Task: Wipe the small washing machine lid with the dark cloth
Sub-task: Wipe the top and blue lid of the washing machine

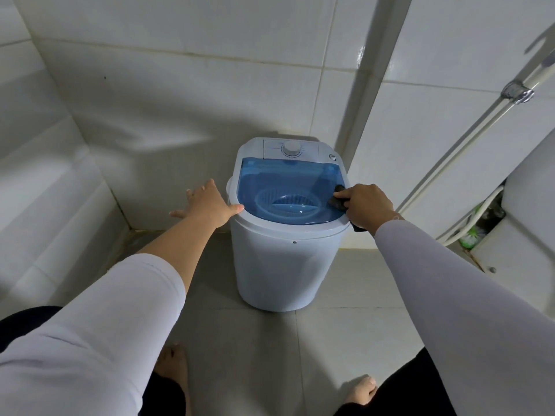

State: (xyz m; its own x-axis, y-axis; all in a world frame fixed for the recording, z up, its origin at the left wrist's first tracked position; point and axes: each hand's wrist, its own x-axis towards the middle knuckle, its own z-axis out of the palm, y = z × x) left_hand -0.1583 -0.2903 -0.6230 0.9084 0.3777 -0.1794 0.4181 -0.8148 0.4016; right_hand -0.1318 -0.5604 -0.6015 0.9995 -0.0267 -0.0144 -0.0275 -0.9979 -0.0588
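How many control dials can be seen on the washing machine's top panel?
1: a white dial sits centred on the control panel behind the blue lid. A small round fitting at the panel's right corner is unclear.

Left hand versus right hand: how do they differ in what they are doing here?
The left hand is open and empty, its thumb on the washing machine rim; the right hand is closed on the dark cloth. The left sits beside the blue lid, while the right presses cloth on it. Both touch the machine.

White tiled wall (186, 55), grey floor tiles (270, 340), hose (480, 121) with chrome bracket (517, 94) right.
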